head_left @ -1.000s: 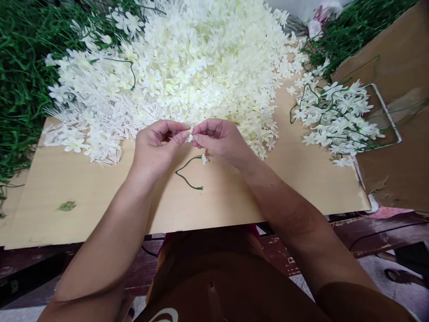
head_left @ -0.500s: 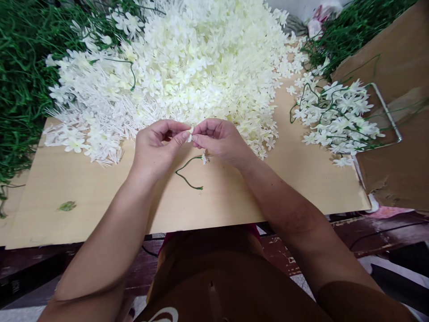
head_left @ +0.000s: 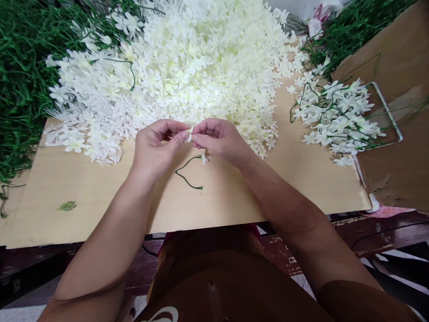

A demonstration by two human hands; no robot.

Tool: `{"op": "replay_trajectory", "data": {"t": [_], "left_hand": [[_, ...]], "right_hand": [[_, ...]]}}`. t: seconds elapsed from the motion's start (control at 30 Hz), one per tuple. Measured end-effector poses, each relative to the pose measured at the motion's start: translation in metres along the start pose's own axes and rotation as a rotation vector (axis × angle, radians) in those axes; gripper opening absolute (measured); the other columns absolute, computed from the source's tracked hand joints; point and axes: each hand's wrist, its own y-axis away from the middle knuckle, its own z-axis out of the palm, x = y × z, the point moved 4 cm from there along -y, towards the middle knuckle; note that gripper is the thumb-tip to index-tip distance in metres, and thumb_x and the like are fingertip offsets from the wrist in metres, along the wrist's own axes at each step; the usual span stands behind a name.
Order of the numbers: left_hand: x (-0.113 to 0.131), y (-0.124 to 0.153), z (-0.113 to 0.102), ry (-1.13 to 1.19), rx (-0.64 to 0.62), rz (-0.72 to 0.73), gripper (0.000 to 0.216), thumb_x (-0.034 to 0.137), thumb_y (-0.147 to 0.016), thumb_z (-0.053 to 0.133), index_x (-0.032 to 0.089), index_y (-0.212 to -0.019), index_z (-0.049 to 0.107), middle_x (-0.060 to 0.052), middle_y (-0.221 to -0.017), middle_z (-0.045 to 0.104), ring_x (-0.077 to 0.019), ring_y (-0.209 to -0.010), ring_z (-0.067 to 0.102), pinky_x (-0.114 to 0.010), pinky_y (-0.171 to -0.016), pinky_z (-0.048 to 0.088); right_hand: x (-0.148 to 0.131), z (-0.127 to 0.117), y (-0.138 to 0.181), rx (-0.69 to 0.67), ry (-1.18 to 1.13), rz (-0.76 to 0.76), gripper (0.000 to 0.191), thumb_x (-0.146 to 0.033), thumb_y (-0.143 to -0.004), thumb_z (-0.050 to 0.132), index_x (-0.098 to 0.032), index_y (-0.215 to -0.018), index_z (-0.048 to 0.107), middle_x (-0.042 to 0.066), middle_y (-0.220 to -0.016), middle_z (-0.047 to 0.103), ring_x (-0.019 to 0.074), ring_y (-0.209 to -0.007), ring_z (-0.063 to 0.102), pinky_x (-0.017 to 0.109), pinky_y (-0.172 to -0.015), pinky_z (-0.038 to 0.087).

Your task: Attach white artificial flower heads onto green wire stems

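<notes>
Nearest to the person, a thin green stem (head_left: 187, 172) is hanging in a curve just above the bare table (head_left: 100, 197). The right hand (head_left: 219, 138) is holding its upper end with fingers pinched closed. The left hand (head_left: 157, 143) is meeting it, fingers closed on a small white flower (head_left: 190, 133) between both hands. Behind them, the big pile of white flowers (head_left: 187, 67) is lying. Farther right, finished flower sprigs (head_left: 338, 116) are resting beside cardboard (head_left: 395, 58).
</notes>
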Motion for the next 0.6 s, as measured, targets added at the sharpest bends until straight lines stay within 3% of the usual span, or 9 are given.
{"op": "replay_trajectory", "data": {"t": [0.2, 0.37, 0.6], "left_hand": [[-0.0003, -0.0016, 0.0003, 0.041, 0.013, -0.023, 0.028, 0.043, -0.060, 0.089, 0.024, -0.075, 0.076, 0.000, -0.072, 0.074, -0.0132, -0.066, 0.060, -0.034, -0.065, 0.049], [0.0019, 0.0002, 0.0000, 0.057, 0.022, -0.017, 0.020, 0.035, -0.063, 0.087, 0.024, -0.076, 0.077, 0.000, -0.073, 0.073, -0.0134, -0.066, 0.059, -0.035, -0.065, 0.048], [0.0026, 0.0011, -0.0010, 0.029, 0.011, -0.012, 0.024, 0.039, -0.065, 0.086, 0.022, -0.078, 0.075, -0.002, -0.076, 0.073, -0.0133, -0.066, 0.059, -0.035, -0.066, 0.049]], "right_hand": [[0.0003, -0.0006, 0.0004, -0.001, -0.008, 0.012, 0.016, -0.022, -0.071, 0.077, -0.017, -0.078, 0.063, -0.003, -0.066, 0.064, 0.0091, -0.066, 0.061, 0.023, -0.064, 0.051], [0.0004, -0.0002, 0.0009, 0.016, -0.012, 0.028, 0.009, -0.017, -0.073, 0.071, -0.017, -0.075, 0.063, -0.003, -0.064, 0.064, 0.0085, -0.066, 0.062, 0.022, -0.064, 0.051], [-0.0020, -0.0015, 0.0021, 0.026, 0.022, 0.047, 0.017, -0.030, -0.077, 0.077, -0.016, -0.075, 0.066, -0.002, -0.065, 0.066, 0.0076, -0.063, 0.058, 0.021, -0.062, 0.050]]}}
